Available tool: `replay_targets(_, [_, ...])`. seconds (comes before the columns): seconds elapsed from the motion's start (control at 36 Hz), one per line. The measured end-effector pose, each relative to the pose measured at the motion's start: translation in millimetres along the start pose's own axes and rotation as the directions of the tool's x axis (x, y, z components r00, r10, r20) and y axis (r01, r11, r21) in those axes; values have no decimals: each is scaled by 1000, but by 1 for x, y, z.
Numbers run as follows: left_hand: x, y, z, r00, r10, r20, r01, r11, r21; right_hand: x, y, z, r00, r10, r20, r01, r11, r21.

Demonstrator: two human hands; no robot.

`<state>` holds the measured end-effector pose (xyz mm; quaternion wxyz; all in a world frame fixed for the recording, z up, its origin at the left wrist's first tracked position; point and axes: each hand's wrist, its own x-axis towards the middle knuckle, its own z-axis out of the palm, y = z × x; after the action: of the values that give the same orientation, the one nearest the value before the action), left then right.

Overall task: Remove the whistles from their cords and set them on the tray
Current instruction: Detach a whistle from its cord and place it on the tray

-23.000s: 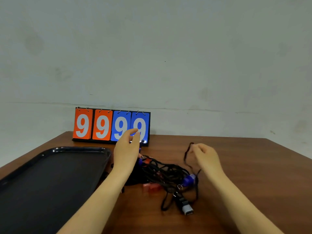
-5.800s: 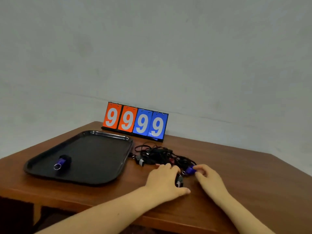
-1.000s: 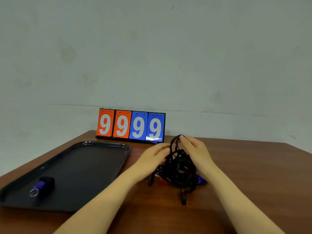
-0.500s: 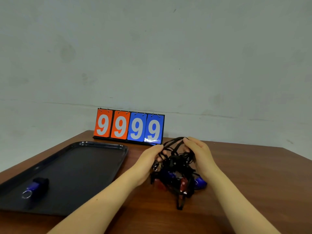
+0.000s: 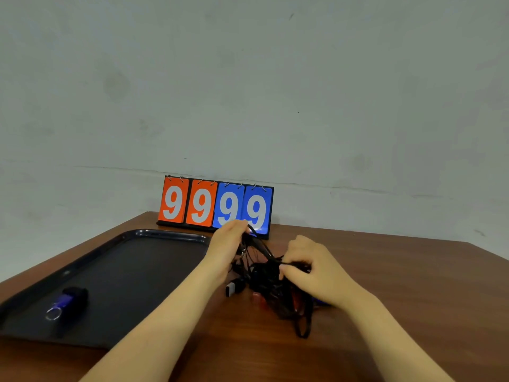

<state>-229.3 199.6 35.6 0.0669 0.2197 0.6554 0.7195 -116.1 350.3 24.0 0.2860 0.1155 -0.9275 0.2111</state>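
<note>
Tangling is the main risk: the black cords (image 5: 271, 274) sit in one knotted heap on the wooden table (image 5: 399, 285), at about 5 o'clock from the flip scoreboard (image 5: 216, 206), and pulling a single strand taut could cinch the knots tighter or drag the whole clump along. The left hand (image 5: 227, 245) has its fingers curled round a cord, drawing it up toward 11 o'clock of the heap. The right hand (image 5: 308, 267) pinches another strand at the heap's 3 o'clock side, thumb and fingers closed on it. If the two pull against each other, a whistle could snap loose and skid off across the table, or its ring could jam deeper among the loops.

Several whistles are in the pile and not yet freed: a black one with a white end (image 5: 234, 288) pokes out at its 8 o'clock edge, and a red one (image 5: 257, 296) shows at 6 o'clock; others are too buried to count.

A black tray (image 5: 154, 235) lies at 9 o'clock from the heap. It holds one blue whistle (image 5: 67, 300) with a metal ring, near the tray's 7 o'clock corner. Nothing else shows on it.
</note>
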Motion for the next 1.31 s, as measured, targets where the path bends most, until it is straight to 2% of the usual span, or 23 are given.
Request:
replay_targets(0.17, [8, 5, -16, 977, 3, -212, -42, 983, -177, -1, 14, -3, 996, 24, 88, -2, 969, -246])
replay_targets(0.22, [9, 6, -19, 966, 29, -256, -83, 976, -202, -1, 17, -5, 995, 89, 53, -73, 964, -255])
replay_targets(0.28, [8, 6, -19, 965, 58, -257, -111, 974, -196, 0, 20, -5, 992, 127, 0, -119, 928, -352])
replay_targets(0.36, [9, 3, -18, 963, 90, -255, -144, 969, -203, 3, 26, -6, 977, 188, -98, -210, 809, -548])
replay_targets(0.42, [12, 0, -20, 952, 88, -294, -163, 956, -242, 2, 31, -11, 942, 282, -181, -334, 739, -586])
replay_targets(0.53, [14, 0, -26, 899, 44, -437, -197, 929, -313, -7, 47, -21, 817, 470, -333, -574, 611, -546])
replay_targets(0.61, [16, 1, -32, 835, 0, -550, -225, 912, -342, -10, 59, -20, 706, 611, -358, -704, 550, -449])
replay_targets(0.72, [19, -5, -39, 761, -55, -646, -245, 898, -365, -13, 66, -18, 596, 723, -350, -803, 539, -255])
replay_targets(0.81, [22, -7, -41, 780, -81, -620, -206, 903, -376, -13, 65, -17, 571, 749, -336, -817, 560, -141])
replay_targets(0.92, [18, -2, -33, 858, -121, -500, -95, 917, -387, -13, 64, -15, 610, 676, -414, -772, 624, -119])
replay_targets(1.03, [12, 2, -23, 904, -23, -427, -98, 961, -259, -5, 56, -7, 773, 407, -486, -555, 805, -209])
replay_targets(1.14, [11, 0, -20, 925, 130, -357, -171, 982, -85, 7, 40, 10, 893, 220, -393, -362, 870, -334])
replay_targets(1.22, [12, -6, -19, 929, 217, -301, -215, 976, 41, 12, 36, 21, 945, 278, -174, -325, 862, -389])
replay_targets(1.31, [18, -14, -20, 935, 281, -217, -218, 936, 275, 14, 40, 29, 892, 451, -16, -405, 785, -468])
